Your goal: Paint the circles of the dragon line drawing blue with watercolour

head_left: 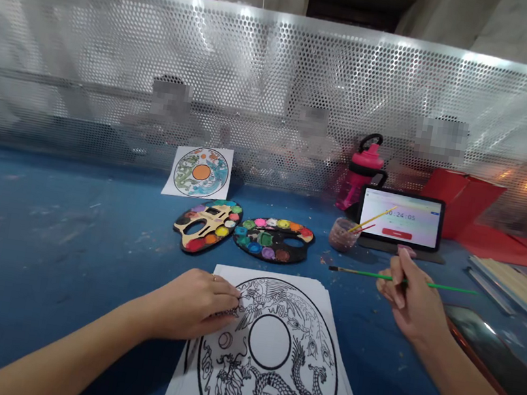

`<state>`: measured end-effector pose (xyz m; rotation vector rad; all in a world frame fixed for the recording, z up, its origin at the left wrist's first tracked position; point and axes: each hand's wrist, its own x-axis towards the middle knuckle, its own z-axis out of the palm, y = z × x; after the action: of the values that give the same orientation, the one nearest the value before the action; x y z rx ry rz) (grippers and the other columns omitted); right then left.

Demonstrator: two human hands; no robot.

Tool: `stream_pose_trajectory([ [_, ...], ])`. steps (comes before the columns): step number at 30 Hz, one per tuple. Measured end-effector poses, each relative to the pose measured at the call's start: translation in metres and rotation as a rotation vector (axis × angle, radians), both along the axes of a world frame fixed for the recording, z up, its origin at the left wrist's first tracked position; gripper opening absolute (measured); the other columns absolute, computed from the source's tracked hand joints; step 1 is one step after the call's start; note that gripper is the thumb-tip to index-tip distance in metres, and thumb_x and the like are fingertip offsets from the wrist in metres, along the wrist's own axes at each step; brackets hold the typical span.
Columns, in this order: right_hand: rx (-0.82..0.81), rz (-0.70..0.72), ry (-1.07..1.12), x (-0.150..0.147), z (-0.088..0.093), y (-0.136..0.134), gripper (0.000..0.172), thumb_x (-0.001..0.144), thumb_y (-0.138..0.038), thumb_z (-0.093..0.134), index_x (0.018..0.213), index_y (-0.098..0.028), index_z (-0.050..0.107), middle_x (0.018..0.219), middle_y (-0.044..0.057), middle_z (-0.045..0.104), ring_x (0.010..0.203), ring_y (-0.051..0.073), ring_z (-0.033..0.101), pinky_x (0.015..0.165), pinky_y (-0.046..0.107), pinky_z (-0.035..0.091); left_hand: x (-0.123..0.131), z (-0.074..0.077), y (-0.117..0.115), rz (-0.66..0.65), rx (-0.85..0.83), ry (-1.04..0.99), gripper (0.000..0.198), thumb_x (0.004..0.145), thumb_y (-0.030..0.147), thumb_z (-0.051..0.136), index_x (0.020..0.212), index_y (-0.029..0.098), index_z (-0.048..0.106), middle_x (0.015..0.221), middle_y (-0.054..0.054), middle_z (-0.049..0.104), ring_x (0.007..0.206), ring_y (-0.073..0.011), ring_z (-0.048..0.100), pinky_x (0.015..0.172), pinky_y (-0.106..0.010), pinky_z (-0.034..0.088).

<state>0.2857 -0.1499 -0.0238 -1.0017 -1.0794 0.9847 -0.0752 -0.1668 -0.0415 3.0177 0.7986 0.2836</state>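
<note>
My left hand rests on the upper left of a stack of white coloring sheets, its fingers stretched over the page. The top sheet has an uncolored black-line circle with a dragon, a bird and a plain round center. To the right, my right hand is closed around a thin green paintbrush, raised near the tablet. The brush lies level, its dark tip pointing left. A small pink shape shows at the fingertips; I cannot tell what it is. Ahead are a wooden-colored paint palette and a black paint palette.
A jar holds brushes in murky water before a tablet showing a timer. Behind stand a pink bottle and red folder. A colored sheet leans at a perforated screen. A phone lies right.
</note>
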Motion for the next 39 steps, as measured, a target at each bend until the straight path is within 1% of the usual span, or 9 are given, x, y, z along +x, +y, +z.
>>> stream_pose_trajectory([
  [7,-0.011,0.015,0.025,0.0024,-0.0011,0.0009,0.043,0.087,-0.047,0.052,0.052,-0.022,0.046,0.033,-0.003,0.031,0.036,0.01,0.032,0.043,0.028,0.025,0.0003,0.0018,-0.0002,0.0,-0.008,0.015,0.029,0.094,0.032,0.04,0.107,0.019,0.062,0.108,-0.006,0.068,0.097,-0.0207,0.064,0.082,-0.033,0.052],
  [12,-0.01,-0.003,-0.016,0.0017,-0.0008,0.0003,0.043,0.085,-0.048,0.054,0.051,-0.022,0.047,0.033,-0.003,0.032,0.036,0.011,0.033,0.042,0.029,0.025,0.0012,0.0036,-0.0005,0.006,-0.026,0.01,0.03,0.094,0.032,0.04,0.108,0.019,0.062,0.108,-0.005,0.068,0.097,-0.0204,0.064,0.083,-0.032,0.051],
  [20,-0.026,-0.01,0.004,-0.0005,-0.0005,-0.0007,0.04,0.086,-0.042,0.054,0.051,-0.022,0.05,0.035,-0.003,0.035,0.039,0.012,0.033,0.046,0.029,0.027,0.0003,0.0016,-0.0015,0.002,-0.032,-0.002,0.029,0.094,0.032,0.041,0.109,0.019,0.062,0.108,-0.005,0.068,0.098,-0.0204,0.064,0.085,-0.032,0.051],
  [26,-0.019,-0.013,-0.032,-0.0005,-0.0011,-0.0014,0.043,0.086,-0.045,0.053,0.05,-0.022,0.05,0.037,-0.002,0.037,0.04,0.012,0.035,0.047,0.03,0.028,0.001,0.0024,-0.0003,0.0,-0.023,-0.011,0.029,0.094,0.032,0.041,0.108,0.019,0.062,0.106,-0.006,0.069,0.096,-0.0206,0.065,0.083,-0.033,0.052],
  [33,-0.014,-0.021,-0.025,0.0009,-0.0012,-0.0011,0.041,0.086,-0.043,0.054,0.051,-0.023,0.051,0.037,-0.002,0.037,0.04,0.012,0.035,0.047,0.031,0.03,0.0016,0.0041,-0.0006,0.002,-0.027,0.006,0.029,0.094,0.032,0.041,0.108,0.019,0.062,0.107,-0.006,0.069,0.096,-0.0208,0.065,0.082,-0.033,0.052],
  [39,-0.012,-0.022,-0.014,0.0009,-0.0019,-0.0001,0.04,0.085,-0.043,0.055,0.051,-0.022,0.051,0.039,-0.002,0.038,0.039,0.011,0.035,0.045,0.03,0.027,0.001,0.0038,-0.0007,-0.001,-0.014,-0.011,0.028,0.093,0.031,0.042,0.107,0.019,0.063,0.105,-0.006,0.069,0.095,-0.02,0.065,0.083,-0.031,0.052],
])
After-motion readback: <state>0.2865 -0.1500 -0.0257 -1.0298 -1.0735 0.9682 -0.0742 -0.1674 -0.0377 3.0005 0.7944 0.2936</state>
